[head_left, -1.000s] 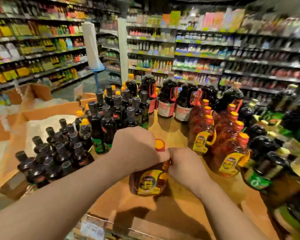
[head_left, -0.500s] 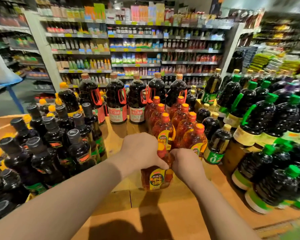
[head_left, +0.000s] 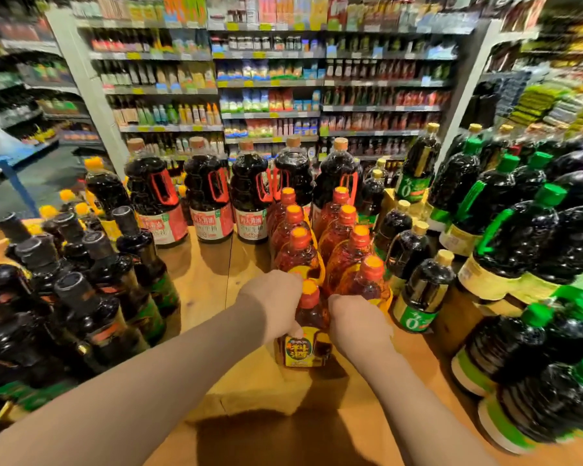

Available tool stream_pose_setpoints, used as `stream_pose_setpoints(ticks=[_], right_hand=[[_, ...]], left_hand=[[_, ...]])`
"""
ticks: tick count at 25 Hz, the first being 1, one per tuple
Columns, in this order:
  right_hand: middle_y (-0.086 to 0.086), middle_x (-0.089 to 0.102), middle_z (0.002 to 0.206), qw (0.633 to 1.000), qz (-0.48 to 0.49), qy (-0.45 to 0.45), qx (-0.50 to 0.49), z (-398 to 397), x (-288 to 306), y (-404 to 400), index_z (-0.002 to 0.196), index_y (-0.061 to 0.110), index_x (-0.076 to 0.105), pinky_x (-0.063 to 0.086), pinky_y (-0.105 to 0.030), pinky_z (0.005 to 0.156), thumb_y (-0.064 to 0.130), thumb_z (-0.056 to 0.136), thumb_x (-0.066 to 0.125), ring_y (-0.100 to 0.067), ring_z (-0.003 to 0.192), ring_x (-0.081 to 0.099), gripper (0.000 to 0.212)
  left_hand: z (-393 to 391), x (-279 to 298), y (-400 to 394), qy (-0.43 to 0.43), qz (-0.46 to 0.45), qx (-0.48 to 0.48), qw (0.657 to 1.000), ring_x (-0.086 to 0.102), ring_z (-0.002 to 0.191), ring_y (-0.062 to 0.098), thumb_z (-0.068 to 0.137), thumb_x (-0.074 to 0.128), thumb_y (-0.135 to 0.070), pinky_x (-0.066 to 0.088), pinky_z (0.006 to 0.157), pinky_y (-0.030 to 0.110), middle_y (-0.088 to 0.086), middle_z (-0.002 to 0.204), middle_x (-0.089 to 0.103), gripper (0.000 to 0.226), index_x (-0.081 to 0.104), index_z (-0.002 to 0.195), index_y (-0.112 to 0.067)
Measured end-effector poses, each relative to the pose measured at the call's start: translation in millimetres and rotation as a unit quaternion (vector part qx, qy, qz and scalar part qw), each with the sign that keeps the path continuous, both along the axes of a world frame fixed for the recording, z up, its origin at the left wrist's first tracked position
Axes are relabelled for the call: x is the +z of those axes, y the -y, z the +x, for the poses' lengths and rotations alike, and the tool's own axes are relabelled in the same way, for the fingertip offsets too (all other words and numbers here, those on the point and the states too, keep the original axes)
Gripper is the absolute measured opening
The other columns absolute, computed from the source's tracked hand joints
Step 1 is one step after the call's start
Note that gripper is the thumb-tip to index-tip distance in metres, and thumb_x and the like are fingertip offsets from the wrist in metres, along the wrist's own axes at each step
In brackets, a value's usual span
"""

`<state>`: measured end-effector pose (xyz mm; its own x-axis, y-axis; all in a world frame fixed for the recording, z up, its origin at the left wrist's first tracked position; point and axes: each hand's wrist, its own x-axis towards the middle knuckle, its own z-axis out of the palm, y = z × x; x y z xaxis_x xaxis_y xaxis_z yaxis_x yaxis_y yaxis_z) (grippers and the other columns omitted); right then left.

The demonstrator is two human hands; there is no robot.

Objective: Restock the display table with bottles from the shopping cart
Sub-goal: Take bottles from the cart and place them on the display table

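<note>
An amber bottle with an orange cap and a yellow label (head_left: pixel 305 334) stands on the wooden display table (head_left: pixel 209 284), at the near end of two rows of matching amber bottles (head_left: pixel 330 240). My left hand (head_left: pixel 275 302) grips its left side at the shoulder. My right hand (head_left: pixel 357 322) grips its right side. The hands hide most of the bottle's body. The shopping cart is out of view.
Dark bottles with black caps (head_left: pixel 91 284) crowd the table's left. Big dark bottles with red handles (head_left: pixel 209 193) line the back. Dark bottles with green caps and handles (head_left: pixel 525 250) are stacked on the right. Store shelves (head_left: pixel 270 85) stand behind. Bare wood lies between the hands and the left group.
The bottle has gone forward in both hands to the near end of the amber rows. The camera has turned right and closed in on the table.
</note>
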<state>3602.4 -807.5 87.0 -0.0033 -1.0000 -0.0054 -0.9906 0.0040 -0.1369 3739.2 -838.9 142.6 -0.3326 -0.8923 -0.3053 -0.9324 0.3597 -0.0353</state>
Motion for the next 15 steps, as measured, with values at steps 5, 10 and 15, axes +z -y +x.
stream_pose_setpoints(ticks=[5, 10, 15], right_hand=[[-0.006, 0.064, 0.108, 0.996, 0.084, -0.006, 0.038, 4, 16, 10, 0.107, 0.011, 0.060, 0.048, -0.033, 0.073, 0.026, 0.085, 0.066, -0.028, 0.102, 0.062, 0.027], [-0.009, 0.062, 0.120, 0.993, 0.115, -0.016, 0.009, 9, 14, 30, 0.144, 0.000, 0.020, 0.049, -0.036, 0.078, 0.048, 0.079, 0.072, -0.029, 0.109, 0.061, 0.095], [-0.008, 0.067, 0.100, 0.999, 0.003, 0.036, 0.011, 18, -8, 32, 0.139, 0.006, 0.024, 0.041, -0.035, 0.058, 0.009, 0.093, 0.045, -0.030, 0.089, 0.066, 0.050]], left_hand=[[-16, 4, 25, 0.055, 0.104, 0.071, 0.991, 0.051, 0.125, 0.033, 0.075, 0.081, -0.047, 0.049, 0.095, 0.043, 0.012, 0.142, 0.046, 0.093, 0.031, 0.145, -0.012], [-18, -8, 30, -0.008, 0.064, 0.109, 0.992, 0.057, 0.110, 0.027, 0.071, 0.084, -0.044, 0.049, 0.086, 0.038, 0.007, 0.125, 0.058, 0.074, 0.046, 0.128, -0.016], [-10, -12, 37, -0.017, -0.063, 0.077, 0.995, 0.055, 0.076, 0.021, 0.074, 0.083, -0.023, 0.050, 0.064, 0.031, -0.002, 0.082, 0.051, 0.044, 0.044, 0.094, -0.018]])
